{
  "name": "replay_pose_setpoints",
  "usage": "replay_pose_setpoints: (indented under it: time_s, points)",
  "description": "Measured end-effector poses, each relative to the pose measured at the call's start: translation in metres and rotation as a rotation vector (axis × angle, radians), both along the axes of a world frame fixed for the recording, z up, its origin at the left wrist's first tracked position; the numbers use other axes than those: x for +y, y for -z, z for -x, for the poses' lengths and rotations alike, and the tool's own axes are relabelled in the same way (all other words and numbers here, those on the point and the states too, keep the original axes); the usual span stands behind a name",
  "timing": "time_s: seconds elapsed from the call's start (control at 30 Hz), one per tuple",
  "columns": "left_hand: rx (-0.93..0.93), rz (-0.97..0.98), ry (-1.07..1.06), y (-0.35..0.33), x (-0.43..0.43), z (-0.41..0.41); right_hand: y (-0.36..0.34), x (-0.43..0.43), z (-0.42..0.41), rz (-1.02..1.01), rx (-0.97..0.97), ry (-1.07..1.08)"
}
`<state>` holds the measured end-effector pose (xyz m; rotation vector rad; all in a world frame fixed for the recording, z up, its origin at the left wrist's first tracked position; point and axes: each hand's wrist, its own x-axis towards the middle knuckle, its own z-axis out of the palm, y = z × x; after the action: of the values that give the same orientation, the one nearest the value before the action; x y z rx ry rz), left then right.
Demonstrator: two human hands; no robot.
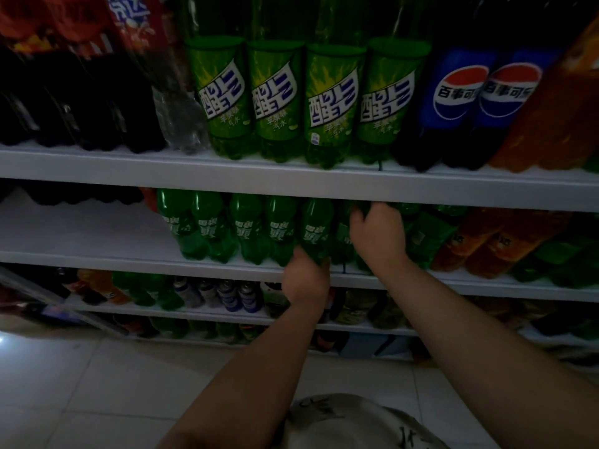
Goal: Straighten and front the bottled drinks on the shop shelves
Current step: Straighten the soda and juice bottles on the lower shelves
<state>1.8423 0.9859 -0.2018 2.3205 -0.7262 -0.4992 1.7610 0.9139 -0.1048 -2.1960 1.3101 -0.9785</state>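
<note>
Left grip (304,280): curled round the base of a green bottle (316,231) at the front of the middle shelf (97,257).
Right grip (377,238): clasps the next bottle (343,234) to the right, up high.
Done, seemingly: top row (275,102) and the middle bottles left of the hands face out.
Left to do: right bottles (424,234) lean, labels turned.

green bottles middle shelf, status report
Left grip holding green bottle at its base. Right grip curled over the next bottle's top. Upper shelf edge close above right grip; nothing else in the way.
</note>
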Motion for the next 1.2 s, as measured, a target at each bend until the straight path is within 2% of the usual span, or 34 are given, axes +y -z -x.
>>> replay_pose_setpoints:
  time_s: [0.17,0.27,0.37,0.5,0.57,0.7,0.87,0.97,1.03,1.1,1.2]
  points:
    - [-0.187,-0.142,0.06,0.002,0.001,-0.002,-0.001,-0.009,-0.012,-0.191,-0.15,-0.019]
    - [-0.266,-0.2,0.08,0.003,0.002,-0.006,0.0,-0.007,-0.01,-0.152,-0.289,-0.036]
    - [-0.319,-0.228,0.092,0.006,0.002,-0.008,0.0,-0.006,-0.011,-0.111,-0.337,-0.022]
    - [-0.33,-0.221,0.098,0.009,0.002,-0.011,0.002,-0.006,-0.013,-0.105,-0.212,0.015]
    - [-0.335,-0.216,0.102,0.01,0.002,-0.013,0.005,-0.012,-0.01,-0.171,-0.15,-0.015]
    - [-0.373,-0.229,0.125,0.009,0.003,-0.011,0.004,-0.021,-0.001,-0.362,-0.227,-0.131]
    - [-0.368,-0.238,0.128,0.006,0.004,-0.013,0.004,-0.015,-0.004,-0.202,-0.305,-0.087]
    - [-0.365,-0.227,0.132,0.005,0.006,-0.017,0.006,-0.011,-0.005,-0.114,-0.196,-0.075]
    - [-0.372,-0.243,0.137,0.005,0.006,-0.02,0.009,-0.014,-0.002,-0.201,-0.099,-0.111]
    - [-0.388,-0.265,0.144,0.006,0.008,-0.02,0.011,-0.019,0.003,-0.336,-0.116,-0.168]
    - [-0.389,-0.273,0.151,0.006,0.011,-0.021,0.008,-0.022,0.006,-0.336,-0.167,-0.166]
